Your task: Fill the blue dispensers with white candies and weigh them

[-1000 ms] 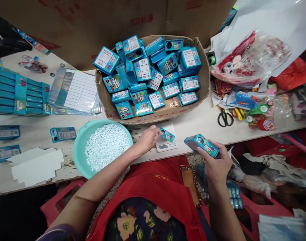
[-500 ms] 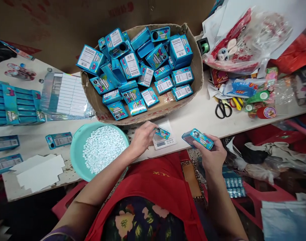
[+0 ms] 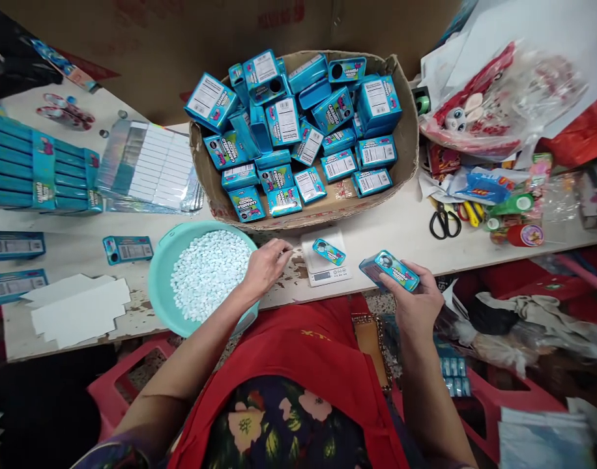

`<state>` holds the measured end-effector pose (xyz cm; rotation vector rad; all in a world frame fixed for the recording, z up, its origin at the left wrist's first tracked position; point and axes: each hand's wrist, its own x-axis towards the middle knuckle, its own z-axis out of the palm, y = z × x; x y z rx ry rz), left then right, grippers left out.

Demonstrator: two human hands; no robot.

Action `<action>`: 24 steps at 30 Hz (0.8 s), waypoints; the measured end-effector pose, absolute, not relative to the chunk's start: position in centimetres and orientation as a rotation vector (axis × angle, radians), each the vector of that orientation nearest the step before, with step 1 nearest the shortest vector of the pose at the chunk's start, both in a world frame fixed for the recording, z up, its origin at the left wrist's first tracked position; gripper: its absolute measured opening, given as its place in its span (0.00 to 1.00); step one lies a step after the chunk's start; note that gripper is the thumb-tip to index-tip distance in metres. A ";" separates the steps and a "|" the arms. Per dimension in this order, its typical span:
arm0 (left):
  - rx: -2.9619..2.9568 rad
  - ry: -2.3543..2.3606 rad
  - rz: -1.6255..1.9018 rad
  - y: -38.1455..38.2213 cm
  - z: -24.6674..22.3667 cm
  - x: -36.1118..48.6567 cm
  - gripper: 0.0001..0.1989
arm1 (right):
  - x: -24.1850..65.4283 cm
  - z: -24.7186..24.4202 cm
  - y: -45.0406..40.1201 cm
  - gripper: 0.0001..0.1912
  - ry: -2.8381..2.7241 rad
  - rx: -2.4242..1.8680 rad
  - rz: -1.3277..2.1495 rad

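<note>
Packing workshop, blue packs (image 3: 283,122), scale (image 3: 335,273), pellet basin (image 3: 161,280)

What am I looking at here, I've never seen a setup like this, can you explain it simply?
There's no machine, just a person's two bare hands. Every picture comes from one camera worn on the head, looking forward and down. The right hand holds a blue Caramelo Macizo pack. The left hand is between the green basin of white candies and the digital scale; whether it pinches anything, I can't tell. A small Caramelo Macizo tin sits on the scale. Farther back, a cardboard tray holds more blue packs.
</note>
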<state>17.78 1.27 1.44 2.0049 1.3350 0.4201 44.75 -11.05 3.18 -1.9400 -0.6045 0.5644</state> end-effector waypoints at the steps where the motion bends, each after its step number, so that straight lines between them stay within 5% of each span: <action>1: 2.037 1.307 0.398 1.4 1.3 18.5 0.07 | 44.7 3.2 -11.2 0.26 -0.606 -1.942 0.565; 11: 2.424 0.948 0.011 1.9 0.5 24.2 0.26 | 43.9 3.0 -11.1 0.25 -0.616 -1.950 0.595; 16: 2.482 0.831 -0.081 1.9 0.0 24.5 0.15 | 43.4 2.4 -10.4 0.26 -0.630 -1.926 0.617; 24: 1.856 1.891 0.671 1.5 7.0 5.6 0.19 | 40.3 -2.1 -7.6 0.23 -0.940 -1.720 0.765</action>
